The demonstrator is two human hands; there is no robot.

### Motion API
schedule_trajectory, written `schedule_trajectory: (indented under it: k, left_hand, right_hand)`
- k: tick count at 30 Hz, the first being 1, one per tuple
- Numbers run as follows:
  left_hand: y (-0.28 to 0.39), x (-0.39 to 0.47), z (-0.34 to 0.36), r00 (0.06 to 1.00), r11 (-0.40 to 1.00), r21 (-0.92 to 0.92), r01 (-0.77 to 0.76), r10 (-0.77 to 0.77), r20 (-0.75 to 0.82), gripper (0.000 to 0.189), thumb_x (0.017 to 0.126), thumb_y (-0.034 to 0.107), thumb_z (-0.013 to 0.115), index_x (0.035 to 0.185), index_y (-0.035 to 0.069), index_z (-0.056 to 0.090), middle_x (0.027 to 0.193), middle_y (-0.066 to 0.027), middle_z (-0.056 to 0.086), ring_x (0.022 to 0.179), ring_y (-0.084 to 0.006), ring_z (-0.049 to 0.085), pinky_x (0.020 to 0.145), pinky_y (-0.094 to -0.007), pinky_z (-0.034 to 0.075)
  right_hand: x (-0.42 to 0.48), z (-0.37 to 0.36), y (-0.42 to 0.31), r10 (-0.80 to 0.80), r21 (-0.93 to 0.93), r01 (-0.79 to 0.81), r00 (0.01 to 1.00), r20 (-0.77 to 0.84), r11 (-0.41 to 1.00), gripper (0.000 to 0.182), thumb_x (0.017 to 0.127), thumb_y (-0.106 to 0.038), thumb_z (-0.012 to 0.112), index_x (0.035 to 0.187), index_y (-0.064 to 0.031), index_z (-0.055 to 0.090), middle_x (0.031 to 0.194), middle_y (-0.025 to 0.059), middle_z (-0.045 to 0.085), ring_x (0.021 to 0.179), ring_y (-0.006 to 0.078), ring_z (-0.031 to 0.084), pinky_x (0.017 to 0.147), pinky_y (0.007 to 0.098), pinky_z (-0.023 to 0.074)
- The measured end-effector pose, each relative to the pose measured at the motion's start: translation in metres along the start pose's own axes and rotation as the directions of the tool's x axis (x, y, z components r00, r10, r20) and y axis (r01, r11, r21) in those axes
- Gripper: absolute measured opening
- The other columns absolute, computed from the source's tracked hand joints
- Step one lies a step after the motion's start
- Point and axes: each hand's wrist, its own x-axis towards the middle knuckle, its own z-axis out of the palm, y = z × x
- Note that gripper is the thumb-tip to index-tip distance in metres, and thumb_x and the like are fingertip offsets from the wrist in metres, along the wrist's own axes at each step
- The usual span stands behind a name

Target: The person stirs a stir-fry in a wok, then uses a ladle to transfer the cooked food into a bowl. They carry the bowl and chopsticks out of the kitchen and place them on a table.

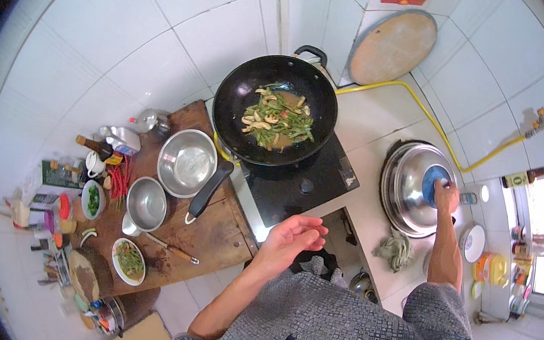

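My right hand (446, 196) grips the knob at the blue centre of a domed metal wok lid (407, 179). The lid sits over wider round metalware on the tiled counter at the right. In front of the cooktop hovers my left hand (291, 241), fingers loosely curled and apart, with nothing in it. A black wok (228, 108) stands uncovered on the black gas stove (289, 192). Inside it lie green vegetable strips with pale slices (278, 117) in brownish liquid. The wok's long black handle (211, 190) points toward the lower left.
A wooden table (212, 244) at left bears a metal basin (187, 162), a metal ladle (146, 204), a plate of cooked vegetables (128, 262), red chillies (120, 179) and bottles. A yellow gas hose (422, 107) crosses the counter. A cloth (394, 251) lies near the lid.
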Motion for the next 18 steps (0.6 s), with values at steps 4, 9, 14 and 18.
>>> schedule_trajectory:
  k: [4, 9, 14, 18]
  left_hand:
    - [0.004, 0.012, 0.005, 0.999, 0.999, 0.01, -0.039, 0.039, 0.002, 0.03, 0.106, 0.012, 0.062, 0.134, 0.001, 0.058, 0.125, -0.013, 0.069, 0.109, -0.0201, 0.069, 0.098, -0.0368, 0.058]
    - [0.021, 0.028, -0.009, 0.968, 0.946, 0.251, -0.206, 0.235, -0.091, 0.032, 0.102, 0.004, 0.064, 0.133, 0.0, 0.058, 0.126, -0.0107, 0.069, 0.111, -0.018, 0.068, 0.099, -0.0334, 0.055]
    - [0.056, 0.02, -0.031, 0.875, 0.88, 0.373, -0.293, 0.405, -0.266, 0.035, 0.101, 0.005, 0.067, 0.135, 0.002, 0.06, 0.128, -0.0101, 0.068, 0.115, -0.0159, 0.065, 0.102, -0.0308, 0.052]
    - [0.075, 0.011, -0.056, 0.713, 0.732, 0.593, -0.335, 0.609, -0.348, 0.033, 0.098, 0.008, 0.071, 0.129, 0.0, 0.063, 0.12, -0.0109, 0.071, 0.108, -0.0158, 0.068, 0.096, -0.031, 0.054]
  right_hand:
    - [-0.005, -0.032, -0.026, -0.148, 0.043, 0.158, 0.974, -0.17, 0.987, 0.057, 0.083, -0.047, 0.076, 0.117, -0.0016, 0.072, 0.106, 0.0181, 0.073, 0.102, 0.0353, 0.07, 0.092, 0.0457, 0.0529]
    - [-0.052, -0.122, -0.152, -0.337, 0.261, 0.371, 0.927, -0.166, 0.891, 0.053, 0.082, -0.042, 0.08, 0.116, -0.0014, 0.073, 0.098, 0.0145, 0.073, 0.092, 0.0302, 0.07, 0.087, 0.042, 0.0544]
    - [-0.101, -0.143, -0.284, -0.691, 0.507, 0.623, 0.719, -0.072, 0.595, 0.05, 0.079, -0.036, 0.084, 0.114, -0.001, 0.073, 0.093, 0.0138, 0.072, 0.081, 0.0279, 0.069, 0.076, 0.0397, 0.0559]
    - [-0.137, -0.119, -0.378, -0.875, 0.47, 0.8, 0.472, -0.107, 0.374, 0.054, 0.08, -0.044, 0.078, 0.114, -0.0021, 0.073, 0.096, 0.0162, 0.072, 0.088, 0.0342, 0.07, 0.08, 0.0431, 0.0559]
